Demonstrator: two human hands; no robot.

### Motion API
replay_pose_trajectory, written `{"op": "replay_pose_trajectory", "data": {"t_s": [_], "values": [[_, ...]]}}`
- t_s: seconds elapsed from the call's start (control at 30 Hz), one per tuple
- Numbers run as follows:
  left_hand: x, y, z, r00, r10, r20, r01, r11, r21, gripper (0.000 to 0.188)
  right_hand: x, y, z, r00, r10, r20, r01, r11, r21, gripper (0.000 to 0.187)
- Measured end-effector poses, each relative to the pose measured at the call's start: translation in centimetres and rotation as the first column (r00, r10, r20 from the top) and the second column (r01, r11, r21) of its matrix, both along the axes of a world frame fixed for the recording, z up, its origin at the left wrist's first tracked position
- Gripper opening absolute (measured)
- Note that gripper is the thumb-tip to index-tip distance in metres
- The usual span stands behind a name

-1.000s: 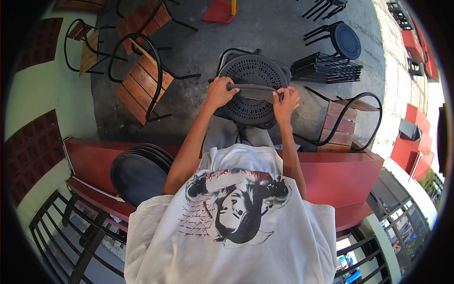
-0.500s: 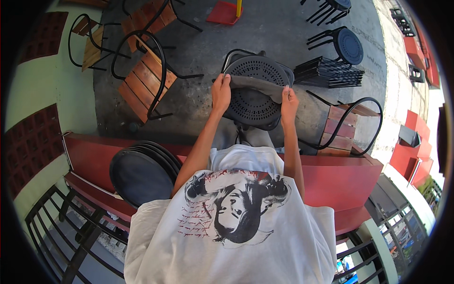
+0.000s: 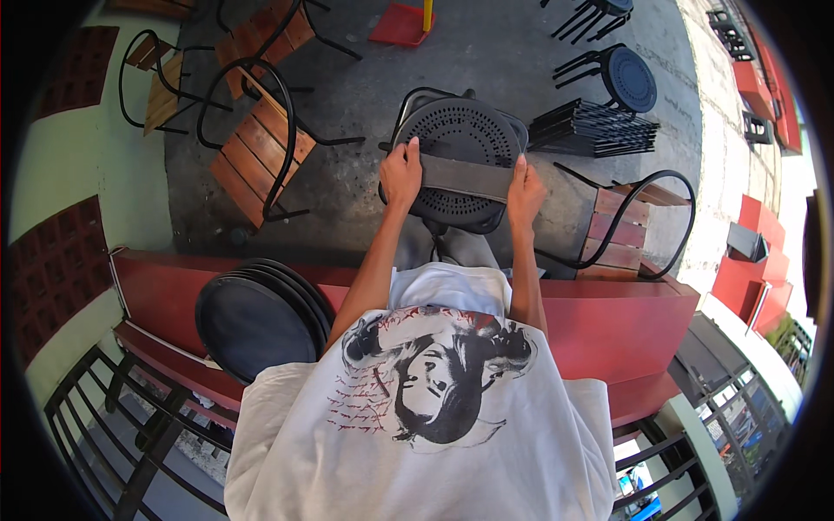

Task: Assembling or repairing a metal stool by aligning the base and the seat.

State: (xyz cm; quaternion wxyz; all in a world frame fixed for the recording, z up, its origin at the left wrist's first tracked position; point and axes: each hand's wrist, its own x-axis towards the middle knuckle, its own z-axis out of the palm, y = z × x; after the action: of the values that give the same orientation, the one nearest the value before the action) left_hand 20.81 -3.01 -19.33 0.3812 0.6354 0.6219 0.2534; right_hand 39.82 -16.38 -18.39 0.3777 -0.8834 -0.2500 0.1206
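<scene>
Pinching a gray strip [image 3: 466,177] at both ends, left hand [image 3: 400,179] and right hand [image 3: 525,194] point forward.

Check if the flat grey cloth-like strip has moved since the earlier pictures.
Yes: the strip has shifted toward the person, judged against the round, perforated black stool seat.

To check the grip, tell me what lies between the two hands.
Head view: a grey strip spans from left hand to right hand, over the perforated seat.
</scene>
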Motion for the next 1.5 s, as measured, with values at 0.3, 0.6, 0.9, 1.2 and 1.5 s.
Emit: {"op": "replay_pose_trajectory", "data": {"t_s": [0.3, 0.6, 0.9, 1.2, 1.5], "values": [[-0.6, -2.4, -1.3, 0.981, -0.087, -0.174, 0.09, 0.996, 0.01, 0.054, 0.8, -3.8, -1.3, 0.999, 0.001, -0.041, -0.006, 0.993, -0.114, 0.053], [0.0, -4.3, -1.1, 0.989, -0.073, -0.126, 0.076, 0.997, 0.02, 0.052, 1.4, -6.6, -1.1, 0.998, -0.052, 0.047, 0.058, 0.99, -0.127, 0.053], [0.3, -6.1, -1.2, 1.0, 0.009, -0.021, -0.007, 0.995, 0.098, 0.048, 1.5, -8.8, -1.3, 0.993, -0.064, 0.101, 0.067, 0.997, -0.029, 0.054], [-0.2, -6.3, -0.4, 1.0, 0.019, -0.002, -0.019, 0.997, 0.074, 0.047, 1.2, -9.4, -0.8, 0.989, -0.046, 0.142, 0.048, 0.999, -0.012, 0.051], [2.2, -4.0, 4.7, 0.983, -0.119, 0.14, 0.117, 0.993, 0.019, 0.059, 2.0, -6.1, -1.2, 0.976, -0.061, -0.21, 0.109, 0.968, 0.225, 0.047]]}}
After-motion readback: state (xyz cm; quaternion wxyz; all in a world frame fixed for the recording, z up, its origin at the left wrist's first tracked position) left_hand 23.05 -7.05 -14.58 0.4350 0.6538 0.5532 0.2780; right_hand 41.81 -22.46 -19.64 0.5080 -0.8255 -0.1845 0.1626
